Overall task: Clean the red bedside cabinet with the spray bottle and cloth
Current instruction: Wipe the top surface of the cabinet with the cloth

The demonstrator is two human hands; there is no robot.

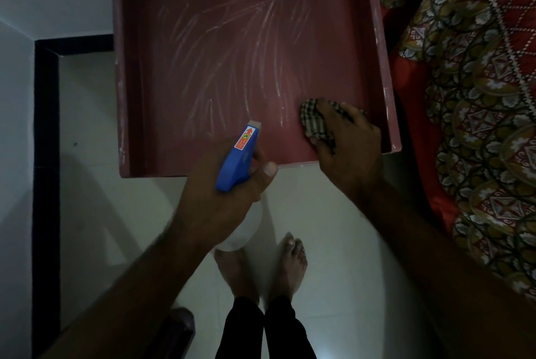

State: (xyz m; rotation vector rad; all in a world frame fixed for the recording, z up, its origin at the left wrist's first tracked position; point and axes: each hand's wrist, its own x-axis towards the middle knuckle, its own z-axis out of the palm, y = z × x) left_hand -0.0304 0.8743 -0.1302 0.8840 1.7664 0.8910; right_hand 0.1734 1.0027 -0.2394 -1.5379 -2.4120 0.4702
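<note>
Left hand (216,202) grips spray bottle (240,155) at the front edge of the cabinet (203,68), nozzle over streaked top. Right hand (351,149) clutches checked cloth (313,123), pressed on top beside front-right rim. Patterned bedspread (478,97) just right of that hand; bare feet (290,263) on the floor beneath both hands.

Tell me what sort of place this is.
Probably a bedroom in a home. The red cabinet stands close beside a patterned bedspread that seems to cover a bed. The floor is pale tile, and the person's bare feet suggest a home.
</note>
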